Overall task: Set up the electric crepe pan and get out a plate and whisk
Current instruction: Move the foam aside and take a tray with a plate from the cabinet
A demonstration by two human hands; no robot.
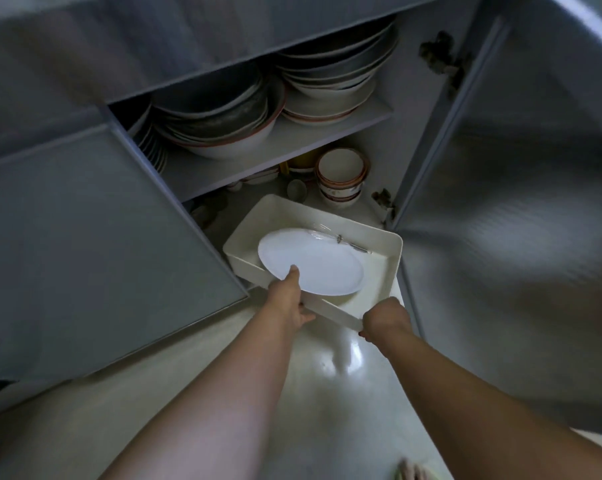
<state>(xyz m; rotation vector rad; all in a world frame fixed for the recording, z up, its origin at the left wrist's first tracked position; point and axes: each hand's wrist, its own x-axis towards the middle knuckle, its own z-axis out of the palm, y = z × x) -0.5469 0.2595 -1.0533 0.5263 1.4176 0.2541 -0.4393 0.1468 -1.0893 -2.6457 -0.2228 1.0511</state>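
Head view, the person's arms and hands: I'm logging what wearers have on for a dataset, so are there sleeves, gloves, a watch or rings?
Both forearms are bare as far as the frame shows: no sleeves. The left hand and right hand wear no gloves, and no watch or bracelet shows at either wrist. The fingers are mostly hidden, so rings cannot be ruled out.

Open grey cabinet point(327, 133) (dim inside) over glossy pale floor point(327, 393).

Dim throughout; glare shines on the floor point(341, 355); the right cabinet door point(521, 216) smears with blur; edges bend.
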